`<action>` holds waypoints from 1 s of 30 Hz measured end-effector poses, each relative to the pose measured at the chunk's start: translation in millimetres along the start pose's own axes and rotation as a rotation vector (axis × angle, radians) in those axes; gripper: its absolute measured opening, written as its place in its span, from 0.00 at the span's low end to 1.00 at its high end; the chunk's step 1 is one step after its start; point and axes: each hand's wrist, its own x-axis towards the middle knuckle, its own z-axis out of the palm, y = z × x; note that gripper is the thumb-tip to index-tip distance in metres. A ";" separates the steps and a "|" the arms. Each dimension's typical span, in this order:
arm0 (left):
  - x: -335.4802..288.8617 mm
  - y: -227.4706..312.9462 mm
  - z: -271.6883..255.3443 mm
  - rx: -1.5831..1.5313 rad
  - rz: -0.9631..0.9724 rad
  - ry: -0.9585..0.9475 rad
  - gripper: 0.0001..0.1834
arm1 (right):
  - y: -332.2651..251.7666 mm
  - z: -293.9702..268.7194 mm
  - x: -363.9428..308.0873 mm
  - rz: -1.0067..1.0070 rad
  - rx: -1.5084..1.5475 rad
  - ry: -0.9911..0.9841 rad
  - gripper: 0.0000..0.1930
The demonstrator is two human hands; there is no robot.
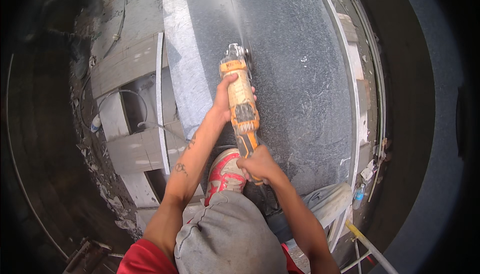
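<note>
A dusty orange and black angle grinder (242,94) lies lengthwise ahead of me over a dark grey stone slab (310,99). My left hand (223,96) is wrapped around its body from the left, just behind the head. Lower down, my right hand (261,164) is closed around the rear handle. At the right side of the head, the cutting disc (250,60) meets the slab along a thin line, and pale dust streams away from there. How deep the disc sits cannot be made out.
My red and white shoe (225,171) rests on the slab beside the handle. Left of it are wooden boards (135,149), a light strip (161,99), a thin cable (122,19) and a small bottle (95,123). Right, beyond the slab's edge, stand a plastic bottle (358,196) and a yellow-white metal frame (367,244).
</note>
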 end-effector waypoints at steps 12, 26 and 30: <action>-29.8 -31.2 2.2 0.021 -0.008 0.060 0.29 | 21.6 6.2 -28.4 0.076 0.026 -0.018 0.07; -39.6 -43.0 0.7 0.027 -0.028 0.041 0.31 | 47.0 10.5 -31.6 0.089 0.036 -0.018 0.08; -43.4 -46.1 0.2 0.029 -0.025 0.053 0.31 | 49.0 12.6 -34.3 0.072 0.053 -0.018 0.08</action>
